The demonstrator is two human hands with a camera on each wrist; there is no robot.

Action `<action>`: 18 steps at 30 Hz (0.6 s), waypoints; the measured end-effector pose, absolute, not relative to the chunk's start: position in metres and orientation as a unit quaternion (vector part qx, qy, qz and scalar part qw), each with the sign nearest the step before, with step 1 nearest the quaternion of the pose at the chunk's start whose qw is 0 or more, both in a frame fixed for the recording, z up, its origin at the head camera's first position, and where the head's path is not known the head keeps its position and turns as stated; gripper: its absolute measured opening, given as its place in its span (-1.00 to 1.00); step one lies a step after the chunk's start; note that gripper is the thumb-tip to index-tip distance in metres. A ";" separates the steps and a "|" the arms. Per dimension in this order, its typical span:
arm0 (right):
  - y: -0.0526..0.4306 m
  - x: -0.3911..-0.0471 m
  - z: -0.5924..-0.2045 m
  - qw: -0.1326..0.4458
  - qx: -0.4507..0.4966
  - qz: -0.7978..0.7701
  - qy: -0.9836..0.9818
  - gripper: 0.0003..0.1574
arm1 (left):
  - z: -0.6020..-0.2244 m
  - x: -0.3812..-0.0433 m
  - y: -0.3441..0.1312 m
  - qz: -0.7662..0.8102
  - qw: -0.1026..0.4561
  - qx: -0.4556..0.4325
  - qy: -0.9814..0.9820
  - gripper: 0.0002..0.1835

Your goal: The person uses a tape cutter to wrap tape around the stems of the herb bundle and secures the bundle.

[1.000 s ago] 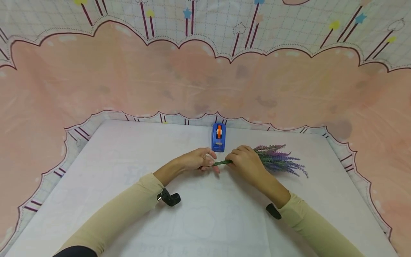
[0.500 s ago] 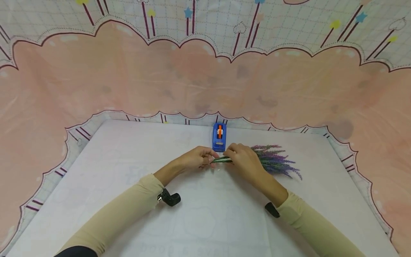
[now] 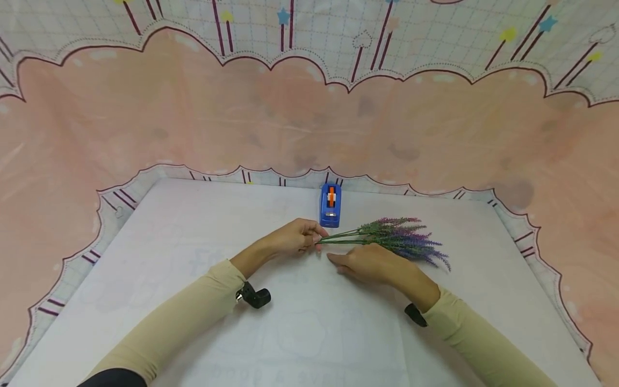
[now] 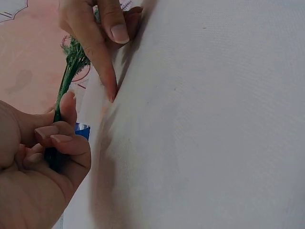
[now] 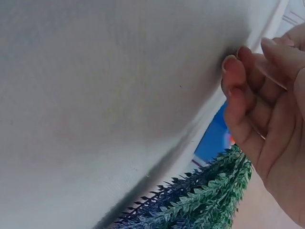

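White tabletop [image 3: 290,333]: spreads beneath everything;
Lavender bunch [image 3: 387,232]: over the tabletop's far half, long axis crossways; stem ends point left, purple tips fan right and slightly towards the person;
Right hand [image 3: 369,262]: loose, fingers relaxed, just on the bunch's near side;
Left hand [image 3: 295,237]: fingers curled round the stem ends;
Blue tape dispenser [image 3: 330,207]: just beyond the stems.

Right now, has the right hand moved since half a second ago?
Yes: the right hand has shifted down the head view, farther from the blue tape dispenser.
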State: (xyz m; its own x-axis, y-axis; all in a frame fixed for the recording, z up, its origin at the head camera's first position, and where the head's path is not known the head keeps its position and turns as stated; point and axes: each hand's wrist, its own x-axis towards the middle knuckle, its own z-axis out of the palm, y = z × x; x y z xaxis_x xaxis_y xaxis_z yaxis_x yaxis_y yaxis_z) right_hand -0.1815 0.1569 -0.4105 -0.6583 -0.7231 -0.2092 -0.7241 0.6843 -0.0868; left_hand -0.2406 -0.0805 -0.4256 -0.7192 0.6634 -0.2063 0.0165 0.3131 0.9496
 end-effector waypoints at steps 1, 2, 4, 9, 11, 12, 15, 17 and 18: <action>0.157 -0.182 -0.409 0.116 -0.397 -0.002 0.910 -0.49 | -0.426 -0.241 -0.081 0.541 0.299 0.225 0.753 -0.70; 0.157 -0.182 -0.408 0.111 -0.398 -0.011 0.910 -0.49 | -0.426 -0.241 -0.081 0.539 0.299 0.224 0.755 -0.70; 0.158 -0.184 -0.405 0.093 -0.400 -0.033 0.911 -0.51 | -0.426 -0.240 -0.080 0.539 0.299 0.223 0.755 -0.70; 0.157 -0.191 -0.399 0.023 -0.396 -0.093 0.913 -0.65 | -0.427 -0.239 -0.081 0.545 0.305 0.225 0.748 -0.71; 0.154 -0.194 -0.399 0.001 -0.385 -0.116 0.916 -0.72 | -0.427 -0.238 -0.081 0.549 0.307 0.225 0.744 -0.72; 0.152 -0.196 -0.400 -0.006 -0.378 -0.129 0.917 -0.77 | -0.428 -0.238 -0.081 0.551 0.308 0.225 0.743 -0.73; 0.147 -0.201 -0.401 -0.022 -0.350 -0.157 0.923 -0.89 | -0.429 -0.238 -0.081 0.553 0.308 0.226 0.740 -0.74; 0.143 -0.203 -0.402 -0.032 -0.328 -0.169 0.929 -0.94 | -0.429 -0.237 -0.081 0.553 0.310 0.228 0.739 -0.75; 0.141 -0.204 -0.402 -0.035 -0.318 -0.172 0.932 -0.95 | -0.429 -0.237 -0.081 0.552 0.310 0.229 0.739 -0.75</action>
State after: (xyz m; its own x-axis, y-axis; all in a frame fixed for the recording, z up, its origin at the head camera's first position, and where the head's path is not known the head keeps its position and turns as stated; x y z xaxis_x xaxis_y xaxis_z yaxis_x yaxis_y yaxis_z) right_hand -0.2039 0.1413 -0.4020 -0.7958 -0.5797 0.1753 -0.6041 0.7391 -0.2981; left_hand -0.2367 -0.0805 -0.4287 -0.7028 0.6808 -0.2065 -0.0042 0.2862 0.9582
